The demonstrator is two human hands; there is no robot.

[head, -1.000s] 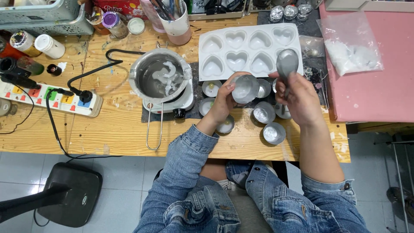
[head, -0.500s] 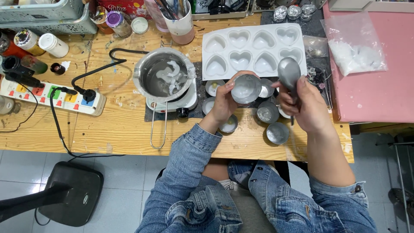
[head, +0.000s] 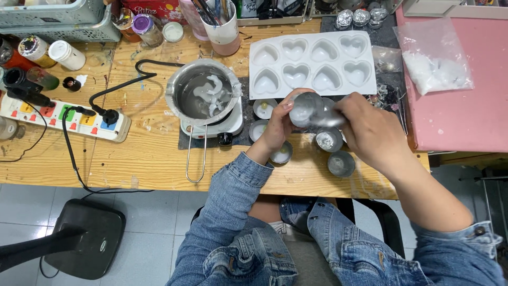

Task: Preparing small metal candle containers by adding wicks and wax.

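While left hand (head: 276, 127) grips small tin cup (head: 304, 108), right hand (head: 370, 130) clasps spoon (head: 327, 121) sideways

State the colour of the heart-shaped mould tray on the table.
White; the mould tray shows clearly in the head view.

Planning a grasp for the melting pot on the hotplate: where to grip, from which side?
Grip the wire loop handle, coming from the table's near edge. It juts from the melting pot toward the person, clear of the hotplate, cable and heart mould, probably away from the heat.
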